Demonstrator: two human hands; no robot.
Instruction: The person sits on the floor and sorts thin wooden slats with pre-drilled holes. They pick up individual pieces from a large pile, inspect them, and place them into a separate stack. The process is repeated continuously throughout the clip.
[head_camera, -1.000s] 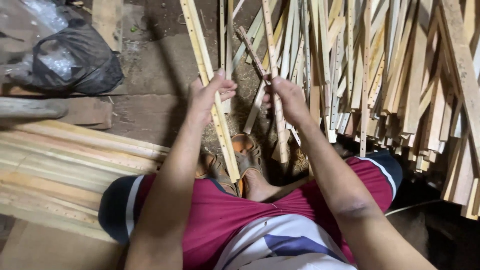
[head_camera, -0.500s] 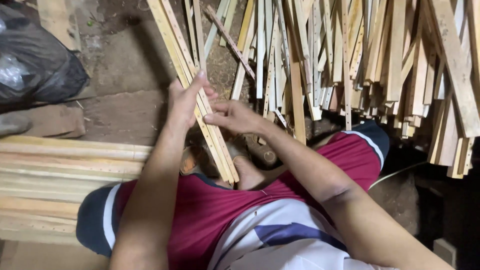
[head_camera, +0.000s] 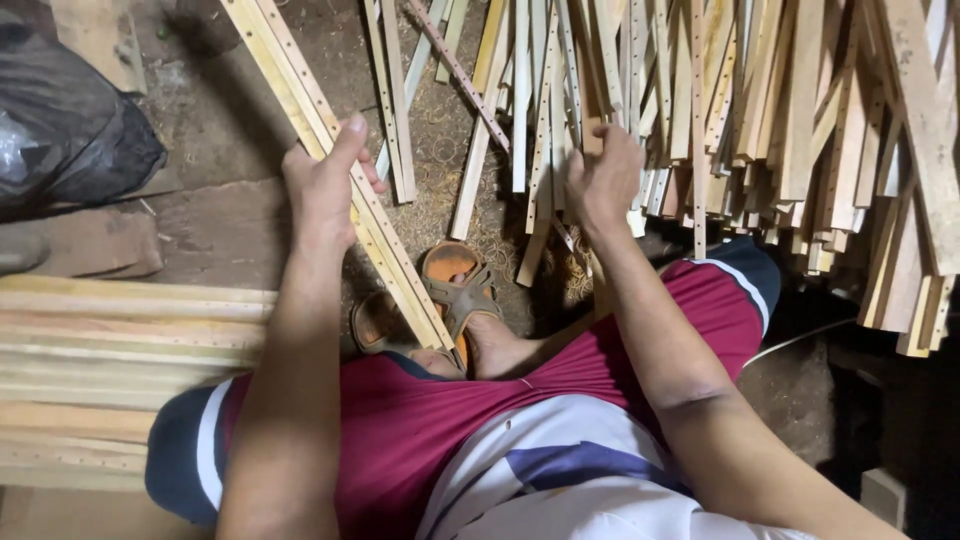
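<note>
Near centre, left hand (head_camera: 325, 185) grips bundle of drilled slats (head_camera: 345, 180), its lower end by sandals (head_camera: 450, 290). Right hand (head_camera: 603, 180) fingers closed on one slat in far-right pile (head_camera: 800, 120). Stack (head_camera: 110, 370) lies left; big pile left.

The only package-like thing is 1 black plastic bag (head_camera: 75, 130). It sits at about 10 o'clock, near the top left corner, on the dirt floor. It is big, soft and lumpy, with lots of shiny folds. A pale, see-through patch shows on its left side. A flat brown board lies just below it, at about 9 o'clock. I cannot tell what is inside the bag. No labels, signs or screens show anywhere.
</note>
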